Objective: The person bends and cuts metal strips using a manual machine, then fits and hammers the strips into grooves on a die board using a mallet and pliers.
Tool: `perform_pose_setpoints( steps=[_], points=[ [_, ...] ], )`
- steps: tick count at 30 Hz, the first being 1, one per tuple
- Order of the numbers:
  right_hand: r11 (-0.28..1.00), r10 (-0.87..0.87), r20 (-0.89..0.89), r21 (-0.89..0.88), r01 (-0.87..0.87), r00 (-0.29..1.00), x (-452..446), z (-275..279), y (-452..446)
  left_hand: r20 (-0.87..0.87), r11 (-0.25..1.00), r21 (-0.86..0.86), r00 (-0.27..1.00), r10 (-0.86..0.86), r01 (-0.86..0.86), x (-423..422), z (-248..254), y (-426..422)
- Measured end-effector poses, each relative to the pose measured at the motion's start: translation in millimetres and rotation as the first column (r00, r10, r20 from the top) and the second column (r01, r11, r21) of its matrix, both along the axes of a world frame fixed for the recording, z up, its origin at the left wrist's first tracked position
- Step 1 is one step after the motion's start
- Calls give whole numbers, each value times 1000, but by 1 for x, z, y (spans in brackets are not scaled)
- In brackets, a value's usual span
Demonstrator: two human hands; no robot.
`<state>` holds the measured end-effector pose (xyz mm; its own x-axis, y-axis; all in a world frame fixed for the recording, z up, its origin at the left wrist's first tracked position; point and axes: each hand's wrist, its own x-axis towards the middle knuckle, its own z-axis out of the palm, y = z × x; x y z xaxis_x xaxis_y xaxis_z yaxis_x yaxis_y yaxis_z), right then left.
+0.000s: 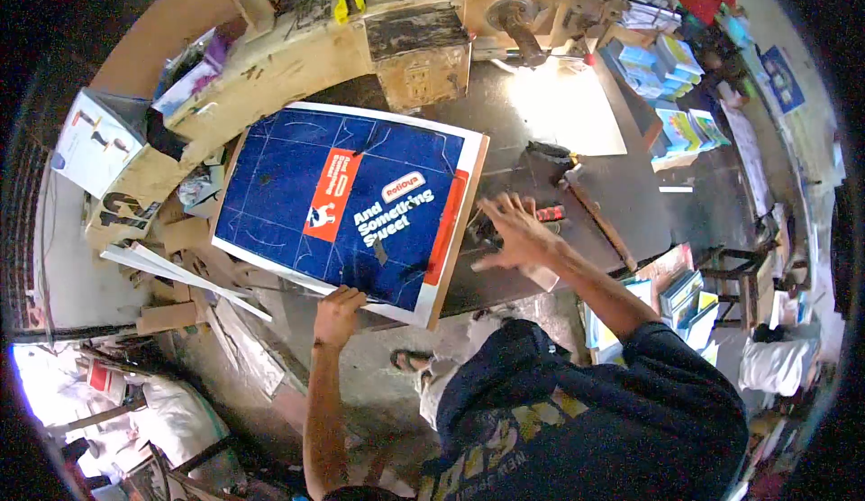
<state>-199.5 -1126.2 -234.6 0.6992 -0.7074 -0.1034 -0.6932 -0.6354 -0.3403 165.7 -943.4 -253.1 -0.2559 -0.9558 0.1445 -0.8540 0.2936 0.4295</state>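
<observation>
A large blue printed sheet with white borders and red panels lies tilted on the dark tabletop, with a brown board edge showing under its right side. My left hand is closed at the sheet's near edge, its fingers curled over the white margin. To the right of the sheet, my right hand has its fingers spread and seems to hold nothing. Just beyond that hand is a small red and black object, partly hidden. A hammer with a wooden handle rests farther right.
A wooden block stands behind the sheet. White paper lies under bright light at the back right. Stacks of booklets line the right side, with more books nearer me. White strips and cardboard offcuts lie left.
</observation>
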Motion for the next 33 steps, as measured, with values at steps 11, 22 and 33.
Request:
perform_pose_setpoints(
  steps=[11,22,33],
  points=[
    [857,-332,255,-320,403,908,-33,-13,-33,100,886,-100,881,463,-454,-152,5,-67],
    [860,-41,-35,508,54,999,-64,-27,-36,105,825,120,834,542,-552,-179,-14,-82],
    [676,-561,601,730,-105,570,-13,65,-121,-167,760,49,745,646,-648,-190,-17,-87]
  ],
)
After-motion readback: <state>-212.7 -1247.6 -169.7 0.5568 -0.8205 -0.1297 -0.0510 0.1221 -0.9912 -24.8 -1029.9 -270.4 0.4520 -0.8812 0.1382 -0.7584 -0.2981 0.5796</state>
